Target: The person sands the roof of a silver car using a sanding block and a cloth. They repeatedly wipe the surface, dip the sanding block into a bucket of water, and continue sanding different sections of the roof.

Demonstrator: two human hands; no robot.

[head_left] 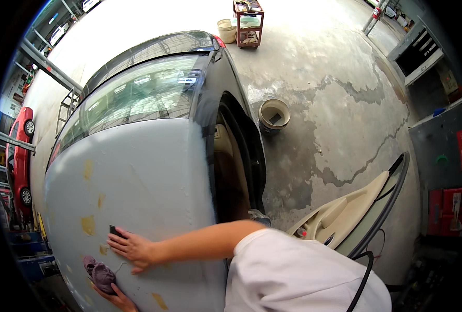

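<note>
The right hand (137, 251) lies flat, fingers slightly apart, on a dark pad (114, 230) that peeks out beyond its upper fingertips, toward upper left; the pad's long axis is hidden. The right arm (202, 242) reaches leftward, nearly level, across the grey car roof (142, 166). Below, the left hand (120, 300) touches a purple cloth (103, 276); whether it grips, I cannot tell.

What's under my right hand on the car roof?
A dark, flat piece sticks out from under the fingers of your right hand, against the pale grey roof. Whatever else lies beneath the hand is covered, so the piece's full size can't be seen.
</note>
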